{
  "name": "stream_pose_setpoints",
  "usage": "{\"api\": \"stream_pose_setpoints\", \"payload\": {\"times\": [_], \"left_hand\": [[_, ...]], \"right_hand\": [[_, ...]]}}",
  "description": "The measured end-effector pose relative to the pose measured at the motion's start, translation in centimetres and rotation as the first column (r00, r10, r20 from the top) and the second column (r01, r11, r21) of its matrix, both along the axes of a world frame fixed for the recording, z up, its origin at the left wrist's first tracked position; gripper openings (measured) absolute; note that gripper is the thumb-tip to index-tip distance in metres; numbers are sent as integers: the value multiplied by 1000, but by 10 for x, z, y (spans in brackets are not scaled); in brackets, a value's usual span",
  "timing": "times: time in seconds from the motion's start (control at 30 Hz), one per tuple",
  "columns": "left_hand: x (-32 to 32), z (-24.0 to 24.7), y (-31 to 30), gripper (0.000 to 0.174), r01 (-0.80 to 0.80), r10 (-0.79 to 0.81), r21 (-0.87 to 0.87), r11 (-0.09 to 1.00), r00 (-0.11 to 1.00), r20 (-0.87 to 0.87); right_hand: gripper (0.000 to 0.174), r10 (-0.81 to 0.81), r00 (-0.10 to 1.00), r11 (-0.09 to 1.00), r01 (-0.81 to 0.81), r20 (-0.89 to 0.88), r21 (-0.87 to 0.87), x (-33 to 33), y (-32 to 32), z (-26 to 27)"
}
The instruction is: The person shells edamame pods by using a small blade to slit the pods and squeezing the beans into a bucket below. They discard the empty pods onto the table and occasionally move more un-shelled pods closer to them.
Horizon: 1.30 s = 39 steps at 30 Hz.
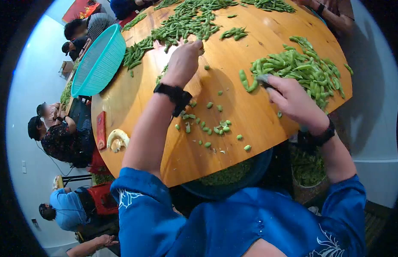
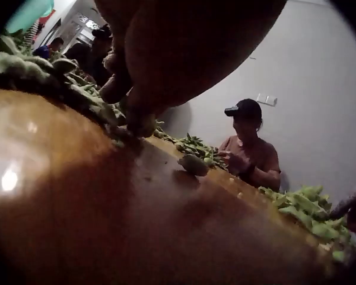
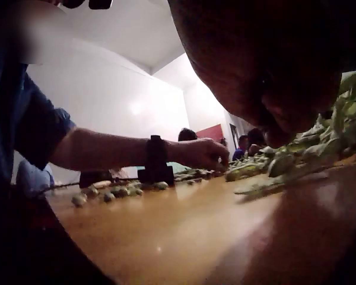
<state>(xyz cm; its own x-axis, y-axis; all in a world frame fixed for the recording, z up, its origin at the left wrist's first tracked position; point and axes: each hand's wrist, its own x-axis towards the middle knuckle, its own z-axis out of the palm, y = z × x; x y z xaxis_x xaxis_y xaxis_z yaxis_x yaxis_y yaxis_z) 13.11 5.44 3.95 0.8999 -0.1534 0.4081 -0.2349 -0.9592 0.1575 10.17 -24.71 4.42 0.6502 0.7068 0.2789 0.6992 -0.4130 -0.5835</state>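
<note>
Soybean pods lie in a long pile [image 1: 186, 23] across the far part of the round wooden table [image 1: 233, 51]. My left hand [image 1: 184, 62] reaches to the near edge of that pile, its fingers curled and fingertips close over the wood. In the left wrist view, thumb and fingers pinch a small greenish piece, seemingly a soybean pod [image 2: 143, 125], mostly hidden by the hand. My right hand [image 1: 295, 100] hovers beside a second heap of pods [image 1: 310, 68], fingers loosely bent with dark, greyish tips. A curved pod [image 1: 249, 82] lies just left of those tips.
Shelled beans [image 1: 207, 128] and bits of skin are scattered before me. A turquoise basket [image 1: 100, 60] leans at the left table edge, near a red flat object [image 1: 101, 128] and a banana peel [image 1: 118, 139]. Below the front edge stands a tub [image 1: 259, 169] of green pieces. Other people sit around.
</note>
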Motion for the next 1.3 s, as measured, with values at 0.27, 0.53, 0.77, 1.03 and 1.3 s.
{"api": "stream_pose_setpoints", "payload": {"times": [0.27, 0.53, 0.77, 1.03, 1.3], "left_hand": [[-116, 10, -71, 33, -7, -195, -737, 676, 963, -188], [-138, -13, -74, 40, 97, -194, -698, 710, 979, -62], [-138, -22, -70, 38, 29, -174, -715, 698, 976, -130], [-133, -31, -62, 34, 138, -196, -688, 712, 981, -7], [-135, -25, -57, 31, -41, -347, -943, 330, 924, -161]], "right_hand": [[20, 173, 654, 947, 95, -737, 306, -25, 49, 6], [19, 242, 558, 930, 99, -794, 354, -50, 52, 1], [17, 196, 591, 891, 226, -783, 394, -61, 64, -9], [18, 215, 525, 853, 310, -824, 420, -64, 77, -13], [17, 246, 465, 853, 312, -850, 418, -53, 71, -18]]}}
